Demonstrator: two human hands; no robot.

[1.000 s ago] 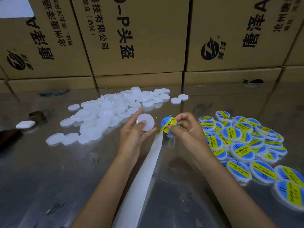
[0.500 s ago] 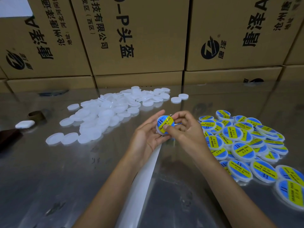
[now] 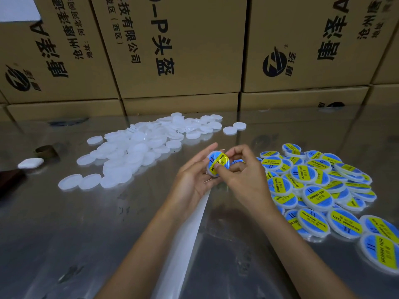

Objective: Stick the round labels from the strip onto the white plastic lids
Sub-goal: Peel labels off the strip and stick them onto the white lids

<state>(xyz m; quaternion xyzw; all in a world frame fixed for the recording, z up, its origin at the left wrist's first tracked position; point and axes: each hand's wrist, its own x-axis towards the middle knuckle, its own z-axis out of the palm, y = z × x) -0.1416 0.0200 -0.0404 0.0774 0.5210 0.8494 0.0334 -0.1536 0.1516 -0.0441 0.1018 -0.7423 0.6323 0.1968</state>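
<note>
A white lid (image 3: 217, 165) bearing a blue-and-yellow round label (image 3: 218, 162) sits tilted above the white strip (image 3: 183, 238).

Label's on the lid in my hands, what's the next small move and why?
Probably rub the right thumb across the label to flatten it, then drop the lid on the labelled pile. The left hand cradles the lid, and the thumb already presses the label's near edge.

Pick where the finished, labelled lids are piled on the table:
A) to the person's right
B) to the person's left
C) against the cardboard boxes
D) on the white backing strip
A: the labelled lids, blue and yellow, lie heaped right of the right hand, while the plain white lids lie to the left.
</note>
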